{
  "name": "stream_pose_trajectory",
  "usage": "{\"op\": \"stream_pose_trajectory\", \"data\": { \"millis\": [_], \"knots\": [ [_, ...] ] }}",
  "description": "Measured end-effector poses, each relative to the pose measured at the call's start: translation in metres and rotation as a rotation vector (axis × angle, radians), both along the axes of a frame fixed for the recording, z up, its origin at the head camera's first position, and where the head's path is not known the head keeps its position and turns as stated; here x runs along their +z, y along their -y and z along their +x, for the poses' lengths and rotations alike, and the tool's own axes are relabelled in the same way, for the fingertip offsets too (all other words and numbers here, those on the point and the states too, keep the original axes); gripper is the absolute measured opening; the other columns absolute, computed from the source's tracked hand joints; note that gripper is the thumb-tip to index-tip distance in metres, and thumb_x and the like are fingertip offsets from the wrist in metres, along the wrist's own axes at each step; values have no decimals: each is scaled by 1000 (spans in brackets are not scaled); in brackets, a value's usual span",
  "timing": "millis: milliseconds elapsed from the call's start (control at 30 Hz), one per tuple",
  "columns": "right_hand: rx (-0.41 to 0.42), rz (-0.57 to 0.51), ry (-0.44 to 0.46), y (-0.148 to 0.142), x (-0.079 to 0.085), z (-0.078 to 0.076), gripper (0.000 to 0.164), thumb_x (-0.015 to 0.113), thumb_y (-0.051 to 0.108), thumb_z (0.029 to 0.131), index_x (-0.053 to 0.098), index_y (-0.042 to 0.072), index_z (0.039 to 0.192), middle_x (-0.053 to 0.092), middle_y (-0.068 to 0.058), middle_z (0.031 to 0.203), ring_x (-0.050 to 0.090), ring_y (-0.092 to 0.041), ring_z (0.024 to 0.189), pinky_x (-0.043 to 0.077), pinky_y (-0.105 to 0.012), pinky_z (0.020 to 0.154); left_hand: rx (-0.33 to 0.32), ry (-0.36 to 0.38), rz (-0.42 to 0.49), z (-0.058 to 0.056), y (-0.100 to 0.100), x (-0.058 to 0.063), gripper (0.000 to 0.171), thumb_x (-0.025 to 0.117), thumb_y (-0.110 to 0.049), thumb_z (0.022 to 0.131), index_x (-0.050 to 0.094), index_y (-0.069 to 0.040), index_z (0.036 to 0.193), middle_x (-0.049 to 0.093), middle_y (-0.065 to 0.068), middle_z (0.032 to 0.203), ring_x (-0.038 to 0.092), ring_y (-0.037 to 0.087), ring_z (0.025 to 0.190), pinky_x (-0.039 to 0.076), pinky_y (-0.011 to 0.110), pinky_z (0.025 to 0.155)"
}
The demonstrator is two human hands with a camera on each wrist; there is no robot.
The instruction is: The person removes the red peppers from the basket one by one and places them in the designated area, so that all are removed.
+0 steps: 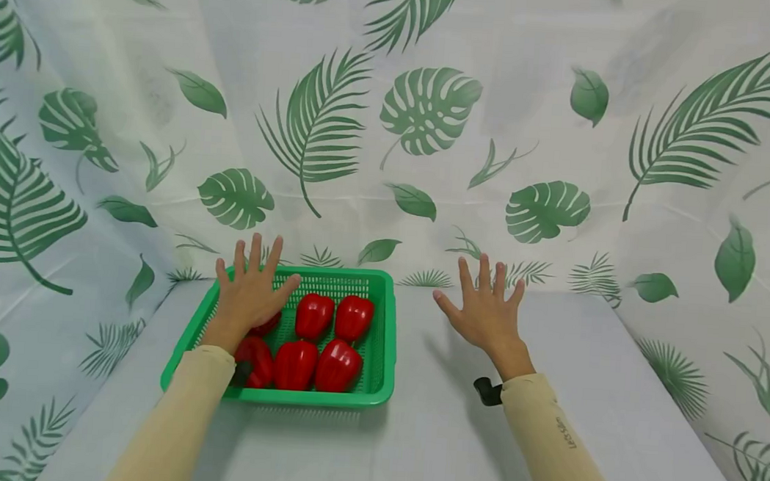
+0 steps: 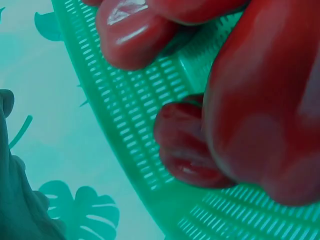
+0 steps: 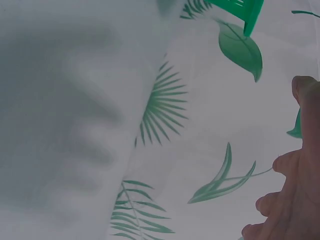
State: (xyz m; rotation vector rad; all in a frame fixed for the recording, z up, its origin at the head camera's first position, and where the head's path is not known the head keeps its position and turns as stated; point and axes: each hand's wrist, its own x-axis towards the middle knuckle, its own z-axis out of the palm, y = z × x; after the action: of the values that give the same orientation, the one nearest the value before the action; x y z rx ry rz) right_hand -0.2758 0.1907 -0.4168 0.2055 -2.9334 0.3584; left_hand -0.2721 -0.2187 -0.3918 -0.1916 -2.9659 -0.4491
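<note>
Several red bell peppers (image 1: 296,364) lie in a green plastic basket (image 1: 388,344) with slotted walls. Over the basket's left part my left hand (image 1: 247,298) is spread, fingers straight, holding nothing; it hides part of the peppers beneath. Close up in the left wrist view are glossy peppers (image 2: 265,110) against the basket wall (image 2: 125,125). To the right of the basket, above the white table, my right hand (image 1: 488,317) is spread too, with nothing in it. Its fingers (image 3: 287,200) show at the right edge of the right wrist view.
A white table (image 1: 439,435) carries the basket left of its middle. White cloth with green leaf prints (image 1: 491,26) hangs behind and at both sides. Each forearm wears a pale yellow sleeve (image 1: 558,435); a small black device (image 1: 487,391) sits at the right wrist.
</note>
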Motion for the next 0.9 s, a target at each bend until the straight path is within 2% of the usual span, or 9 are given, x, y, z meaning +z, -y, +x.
{"op": "stream_pose_trajectory", "data": {
  "millis": [200, 367, 467, 733, 900],
  "knots": [
    [3, -1, 13, 2, -2, -2, 91, 45, 65, 106, 17, 9, 173, 2, -29, 176, -4, -55, 159, -10, -80, 117, 8, -22, 3, 6, 11, 9, 88, 40, -63, 109, 1, -19, 174, -12, 21, 177, -16, 49, 160, -11, 79, 118],
    [12, -4, 23, 4, -2, -3, 92, 45, 65, 107, 16, 9, 173, 1, -29, 176, -4, -56, 159, -9, -81, 117, 21, -26, -14, 21, 20, 23, 87, 43, -60, 109, 3, -17, 174, -13, 21, 177, -14, 50, 160, -11, 80, 117],
    [17, -8, 24, 4, -3, -3, 92, 45, 66, 107, 16, 9, 172, 1, -29, 176, -3, -56, 159, -8, -81, 117, 29, -38, -21, 30, 27, 27, 88, 45, -59, 109, 4, -16, 174, -11, 22, 177, -11, 52, 159, -10, 80, 117],
    [22, -26, 40, 7, -5, -2, 93, 44, 68, 106, 15, 9, 173, -2, -29, 176, -7, -55, 159, -13, -80, 116, 48, -33, -26, 45, 45, 21, 91, 47, -60, 107, 4, -14, 174, -11, 24, 176, -12, 55, 158, -11, 82, 115],
    [30, -32, 34, 9, -6, -1, 93, 44, 67, 106, 15, 9, 173, -2, -29, 176, -4, -55, 159, -12, -80, 116, 55, -28, -21, 56, 56, 15, 92, 46, -62, 107, 5, -15, 174, -10, 24, 177, -12, 55, 158, -11, 83, 115]
  ]
}}
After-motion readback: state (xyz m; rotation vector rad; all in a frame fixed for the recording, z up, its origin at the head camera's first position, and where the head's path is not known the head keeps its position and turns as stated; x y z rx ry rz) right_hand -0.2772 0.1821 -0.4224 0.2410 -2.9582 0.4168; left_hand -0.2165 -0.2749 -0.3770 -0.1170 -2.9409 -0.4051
